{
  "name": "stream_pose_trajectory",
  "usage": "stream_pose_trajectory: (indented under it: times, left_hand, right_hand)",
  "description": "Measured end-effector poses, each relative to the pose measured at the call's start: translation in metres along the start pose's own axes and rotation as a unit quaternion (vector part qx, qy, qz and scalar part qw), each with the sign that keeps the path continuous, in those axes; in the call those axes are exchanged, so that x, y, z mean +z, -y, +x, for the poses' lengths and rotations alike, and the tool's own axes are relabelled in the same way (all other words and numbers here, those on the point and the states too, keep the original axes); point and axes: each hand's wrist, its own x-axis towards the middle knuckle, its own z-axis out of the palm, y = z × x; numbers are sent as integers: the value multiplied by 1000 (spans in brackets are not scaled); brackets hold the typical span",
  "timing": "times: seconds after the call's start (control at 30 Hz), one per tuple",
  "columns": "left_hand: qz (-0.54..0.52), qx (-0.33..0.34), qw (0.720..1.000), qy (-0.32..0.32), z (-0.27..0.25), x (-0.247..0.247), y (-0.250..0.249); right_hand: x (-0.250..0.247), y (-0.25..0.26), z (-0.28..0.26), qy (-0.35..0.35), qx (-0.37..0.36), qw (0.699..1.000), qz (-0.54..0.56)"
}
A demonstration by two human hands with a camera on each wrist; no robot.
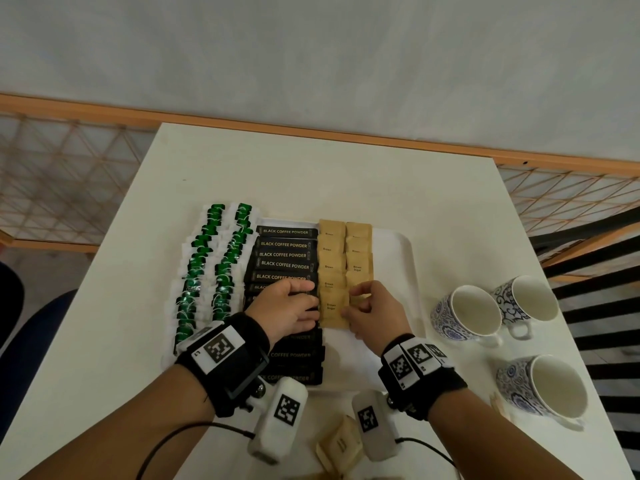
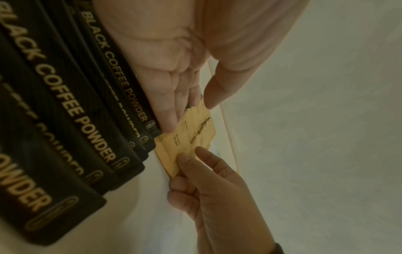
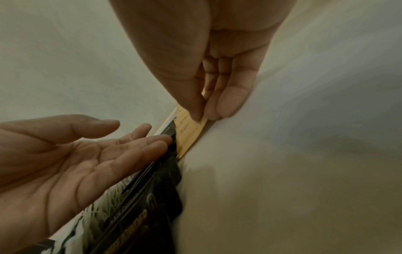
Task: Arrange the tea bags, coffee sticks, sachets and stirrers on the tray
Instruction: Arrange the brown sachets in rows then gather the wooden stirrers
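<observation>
On the white tray [image 1: 398,244] lie two columns of green tea bags [image 1: 204,265], a column of black coffee sticks [image 1: 285,256] and two columns of brown sugar sachets [image 1: 332,237]. My left hand [image 1: 311,303] lies over the coffee sticks [image 2: 65,103], its straight fingers [image 2: 172,123] touching the left edge of the nearest sachet [image 1: 330,306]. My right hand [image 1: 356,299] pinches a sachet [image 3: 189,134] in the right column between thumb and fingertip. The left palm [image 3: 139,132] faces up and open in the right wrist view.
Three blue-patterned mugs [image 1: 467,313], [image 1: 530,299], [image 1: 550,386] stand on the white table to the right of the tray. Loose pale sachets [image 1: 341,445] lie near the table's front edge, between my wrists. A wooden lattice rail runs behind the table.
</observation>
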Motion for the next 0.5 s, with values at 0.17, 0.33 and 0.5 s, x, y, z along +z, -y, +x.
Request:
stream_pose_trajectory:
  times: [0.17, 0.33, 0.5]
  left_hand:
    - [3, 0, 1000, 1, 0, 1, 0]
    - [9, -4, 1000, -4, -2, 2, -1]
    - [26, 13, 1000, -5, -14, 3, -5]
  right_hand:
    - [0, 0, 1, 4, -3, 1000, -1]
    - [0, 0, 2, 6, -6, 1000, 1]
    - [-8, 6, -6, -4, -18, 1000, -3]
